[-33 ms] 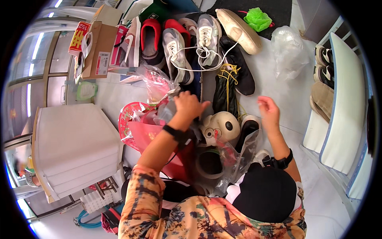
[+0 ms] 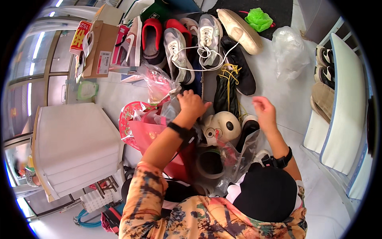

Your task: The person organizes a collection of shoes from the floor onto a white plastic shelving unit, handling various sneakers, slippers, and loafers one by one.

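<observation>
A person in a floral shirt (image 2: 207, 215) bends over a pale floor (image 2: 286, 107) crowded with footwear, both hands well apart. Closest to the body, a clear plastic wrapper (image 2: 246, 153) lies to the right of a red bag (image 2: 145, 135). Just beyond, a white dog-faced piece (image 2: 221, 129) rests on the floor against a white-toed dark shoe (image 2: 248, 129). The left hand (image 2: 191, 104) hovers with its thumb spread from its fingers, near a yellow-laced black shoe (image 2: 222, 97); whether it touches the plastic beneath, I cannot tell. The right hand (image 2: 264, 111), fingers loosely curled, shows nothing in its grasp. Farther off, two grey-and-white sneakers (image 2: 177, 51) stand side by side, loose white laces looping between them, with a red-lined shoe (image 2: 152, 44) to their left. A beige shoe (image 2: 242, 34) lies sole up near the dark mat's (image 2: 281, 18) left edge. The handling looks midway: shoes are out and a pair set together, but laces trail and wrappings lie strewn. Compared with a moment earlier, the hands have drawn slightly closer together; the footwear appears unmoved.
</observation>
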Demonstrator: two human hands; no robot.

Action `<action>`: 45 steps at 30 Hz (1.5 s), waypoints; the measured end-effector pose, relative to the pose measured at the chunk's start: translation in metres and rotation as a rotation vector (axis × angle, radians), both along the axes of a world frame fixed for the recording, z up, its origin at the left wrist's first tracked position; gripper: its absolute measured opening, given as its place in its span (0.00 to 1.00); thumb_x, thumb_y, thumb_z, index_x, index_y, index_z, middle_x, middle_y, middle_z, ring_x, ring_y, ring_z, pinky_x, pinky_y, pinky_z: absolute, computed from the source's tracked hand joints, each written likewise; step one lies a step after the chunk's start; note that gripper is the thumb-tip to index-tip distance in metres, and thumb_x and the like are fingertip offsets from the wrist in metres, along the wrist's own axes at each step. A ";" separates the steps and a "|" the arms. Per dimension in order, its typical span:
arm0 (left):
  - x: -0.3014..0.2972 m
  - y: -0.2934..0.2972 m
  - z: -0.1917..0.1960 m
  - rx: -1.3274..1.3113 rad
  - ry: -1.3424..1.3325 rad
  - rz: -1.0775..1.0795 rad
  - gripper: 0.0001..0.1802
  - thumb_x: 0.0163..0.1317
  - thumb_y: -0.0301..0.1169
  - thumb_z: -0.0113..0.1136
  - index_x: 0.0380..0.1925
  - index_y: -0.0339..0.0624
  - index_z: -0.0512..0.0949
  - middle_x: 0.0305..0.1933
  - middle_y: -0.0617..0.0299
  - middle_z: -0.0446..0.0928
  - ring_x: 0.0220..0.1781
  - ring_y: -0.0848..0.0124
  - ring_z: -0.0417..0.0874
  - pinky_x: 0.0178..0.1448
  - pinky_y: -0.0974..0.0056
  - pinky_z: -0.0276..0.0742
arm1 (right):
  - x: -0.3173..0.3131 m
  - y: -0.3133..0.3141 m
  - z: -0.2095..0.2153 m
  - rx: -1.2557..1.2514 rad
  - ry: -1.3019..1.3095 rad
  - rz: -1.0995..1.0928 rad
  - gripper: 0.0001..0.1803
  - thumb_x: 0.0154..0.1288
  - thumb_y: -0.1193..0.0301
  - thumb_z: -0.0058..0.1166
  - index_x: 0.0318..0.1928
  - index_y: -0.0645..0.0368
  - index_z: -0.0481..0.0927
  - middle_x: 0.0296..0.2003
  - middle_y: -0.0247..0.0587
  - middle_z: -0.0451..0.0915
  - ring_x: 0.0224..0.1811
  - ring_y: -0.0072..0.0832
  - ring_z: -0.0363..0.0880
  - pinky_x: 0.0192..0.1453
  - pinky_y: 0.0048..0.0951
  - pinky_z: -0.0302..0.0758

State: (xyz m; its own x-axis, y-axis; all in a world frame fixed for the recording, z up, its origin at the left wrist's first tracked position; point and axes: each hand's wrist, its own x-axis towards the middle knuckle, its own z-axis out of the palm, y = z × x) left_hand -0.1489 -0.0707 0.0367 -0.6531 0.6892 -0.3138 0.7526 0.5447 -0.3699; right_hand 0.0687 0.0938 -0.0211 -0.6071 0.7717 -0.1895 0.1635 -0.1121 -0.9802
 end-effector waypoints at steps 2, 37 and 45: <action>-0.022 -0.007 -0.022 -0.052 0.043 -0.007 0.30 0.49 0.55 0.56 0.38 0.39 0.81 0.43 0.47 0.78 0.45 0.53 0.80 0.47 0.55 0.75 | -0.021 -0.013 0.012 -0.046 -0.034 0.283 0.11 0.62 0.76 0.51 0.45 0.65 0.76 0.40 0.37 0.79 0.42 0.21 0.76 0.50 0.22 0.72; -0.039 -0.005 0.014 0.488 -0.732 0.361 0.19 0.48 0.36 0.64 0.38 0.35 0.79 0.37 0.53 0.81 0.37 0.67 0.81 0.45 0.65 0.75 | 0.006 0.018 0.029 -0.831 0.231 0.174 0.27 0.61 0.69 0.55 0.58 0.64 0.64 0.48 0.41 0.74 0.47 0.27 0.75 0.53 0.29 0.72; -0.017 0.028 0.095 1.169 -1.601 0.802 0.24 0.59 0.29 0.59 0.54 0.34 0.67 0.39 0.61 0.77 0.36 0.73 0.80 0.44 0.69 0.77 | 0.005 0.021 0.030 -0.718 0.258 0.118 0.26 0.61 0.69 0.55 0.58 0.65 0.64 0.50 0.42 0.74 0.48 0.26 0.74 0.55 0.29 0.71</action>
